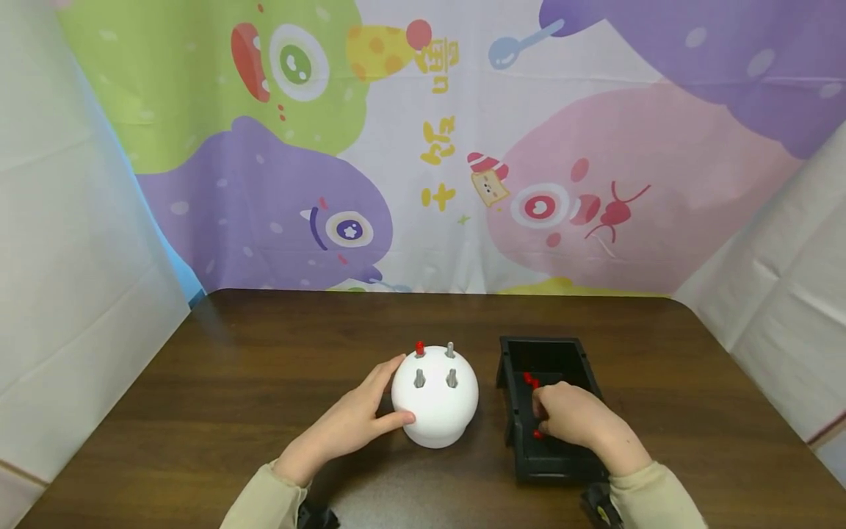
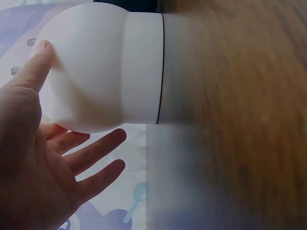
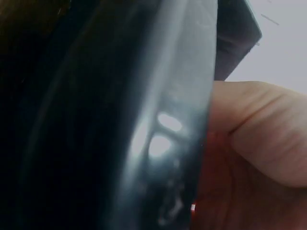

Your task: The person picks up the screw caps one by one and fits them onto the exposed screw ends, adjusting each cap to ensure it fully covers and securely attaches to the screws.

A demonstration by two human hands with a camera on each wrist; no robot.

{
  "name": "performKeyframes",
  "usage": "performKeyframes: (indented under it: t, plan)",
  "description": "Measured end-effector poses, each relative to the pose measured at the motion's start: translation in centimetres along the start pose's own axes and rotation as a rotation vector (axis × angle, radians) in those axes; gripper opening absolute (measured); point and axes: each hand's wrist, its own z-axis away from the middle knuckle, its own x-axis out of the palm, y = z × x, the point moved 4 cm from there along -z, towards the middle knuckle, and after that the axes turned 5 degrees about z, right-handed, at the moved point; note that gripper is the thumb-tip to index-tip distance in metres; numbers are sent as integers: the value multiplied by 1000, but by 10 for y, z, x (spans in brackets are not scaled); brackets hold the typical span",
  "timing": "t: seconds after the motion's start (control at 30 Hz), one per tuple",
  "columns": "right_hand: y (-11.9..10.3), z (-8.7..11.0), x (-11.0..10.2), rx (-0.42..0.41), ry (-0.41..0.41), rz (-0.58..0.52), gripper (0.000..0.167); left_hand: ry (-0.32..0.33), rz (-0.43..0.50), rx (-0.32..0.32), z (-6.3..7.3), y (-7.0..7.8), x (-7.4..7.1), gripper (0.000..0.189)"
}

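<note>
A white rounded ball-shaped body [image 1: 436, 408] on a short base stands on the table. On its top are several grey ribbed pegs [image 1: 452, 378], and a small red cap [image 1: 419, 348] covers the back left one. My left hand [image 1: 353, 419] holds the ball's left side, thumb in front and index finger behind; in the left wrist view its other fingers [image 2: 98, 151] stretch out free. Inside the black tray [image 1: 555, 470], my right hand [image 1: 581, 419] reaches down with bent fingers among small red pieces [image 1: 538, 434]. Its fingertips are hidden, so I cannot tell whether they pinch one.
The tray stands a short way right of the white ball on the brown wooden table [image 1: 264, 353]. More red pieces [image 1: 529, 378] lie near the tray's middle. A printed cartoon curtain [image 1: 429, 242] hangs behind the table's far edge, with white sheets [image 1: 86, 257] at both sides.
</note>
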Motion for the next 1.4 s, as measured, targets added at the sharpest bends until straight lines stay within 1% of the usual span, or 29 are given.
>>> performKeyframes:
  t: [0.23,0.5,0.8,1.0,1.3,1.4]
  plan:
    - [-3,0,5,20,-12,10,15,-4,-5,1,0,0,0,86]
    - [-5,-2,7,22,1,34,15,3,3,4,0,0,0,86]
    - [-8,-2,11,23,-15,34,19,0,8,5,0,0,0,86]
    - [-10,-1,12,47,-28,48,19,-2,6,3,0,0,0,85]
    - [-11,1,9,49,-45,52,19,-3,2,0,0,0,0,85]
    - [-11,3,7,46,-26,47,19,-4,-2,-3,0,0,0,85]
